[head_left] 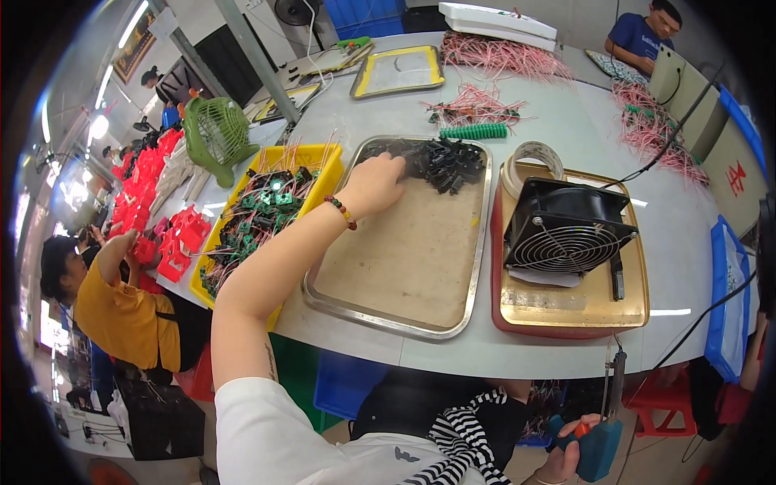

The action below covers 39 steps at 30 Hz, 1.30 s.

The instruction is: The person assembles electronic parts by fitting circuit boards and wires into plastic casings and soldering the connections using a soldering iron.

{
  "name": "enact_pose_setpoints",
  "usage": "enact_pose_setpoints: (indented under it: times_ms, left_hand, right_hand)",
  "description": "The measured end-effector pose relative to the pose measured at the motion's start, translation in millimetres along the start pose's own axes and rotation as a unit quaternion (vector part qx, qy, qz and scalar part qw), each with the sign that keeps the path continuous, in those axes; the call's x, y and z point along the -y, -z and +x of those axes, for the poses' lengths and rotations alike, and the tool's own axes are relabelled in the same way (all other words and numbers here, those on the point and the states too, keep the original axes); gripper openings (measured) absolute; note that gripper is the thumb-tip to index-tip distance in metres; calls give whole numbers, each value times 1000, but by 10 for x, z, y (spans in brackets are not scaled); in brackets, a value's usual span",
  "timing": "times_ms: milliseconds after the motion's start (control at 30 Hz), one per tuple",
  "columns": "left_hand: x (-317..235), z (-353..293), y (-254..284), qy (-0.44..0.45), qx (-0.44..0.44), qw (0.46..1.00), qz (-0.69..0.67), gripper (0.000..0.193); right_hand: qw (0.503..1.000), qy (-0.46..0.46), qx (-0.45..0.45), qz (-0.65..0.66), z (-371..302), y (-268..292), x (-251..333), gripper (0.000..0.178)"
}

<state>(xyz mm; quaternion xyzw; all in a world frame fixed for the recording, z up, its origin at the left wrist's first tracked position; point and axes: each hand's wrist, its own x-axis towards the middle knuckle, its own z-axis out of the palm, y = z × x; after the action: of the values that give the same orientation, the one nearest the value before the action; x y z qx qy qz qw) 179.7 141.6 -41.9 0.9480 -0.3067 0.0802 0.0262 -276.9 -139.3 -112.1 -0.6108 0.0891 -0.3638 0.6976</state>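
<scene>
My left hand [377, 184], with a beaded bracelet on its wrist, reaches over the far left part of a metal tray [388, 317]. Its fingers are bent and closed at the edge of a pile of small black parts [449, 166]; whatever they pinch is hidden. Down at the lower right, below the table's front edge, my right hand [566, 454] grips a teal soldering gun [600, 449] with an orange trigger. The gun's metal tip points upward, close to the table edge.
Left of the tray stands a yellow bin [330, 170] of wired green circuit boards. At right, a black fan [568, 226] and a tape roll [533, 158] rest on a gold-topped box [558, 311]. Beyond lie pink wire bundles [505, 56]. A co-worker in yellow [125, 323] sits left.
</scene>
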Motion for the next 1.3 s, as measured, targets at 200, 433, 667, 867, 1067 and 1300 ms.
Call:
enact_pose_setpoints:
  times_ms: [200, 433, 667, 867, 1067, 1300]
  left_hand:
    - [-305, -467, 443, -58, -44, 997, 8, 24]
    - [116, -915, 814, 44, -88, 994, -56, 15]
    - [1319, -873, 829, 186, -129, 972, -58, 21]
    - [1433, -304, 618, 220, -42, 971, -82, 51]
    - [1711, 16, 408, 407, 38, 912, -17, 109]
    - [2552, 62, 251, 543, -61, 834, -79, 105]
  right_hand:
    - [994, 71, 74, -34, 161, -13, 71, 50]
    - [994, 9, -87, -61, 152, -153, -76, 51]
    - [995, -13, -73, -64, 45, -75, -160, 55]
    - [991, 15, -86, -99, 51, -133, -134, 56]
    - [999, 42, 28, -4, 173, -297, 118, 43]
    - [999, 28, 14, 27, 170, -272, 99, 45]
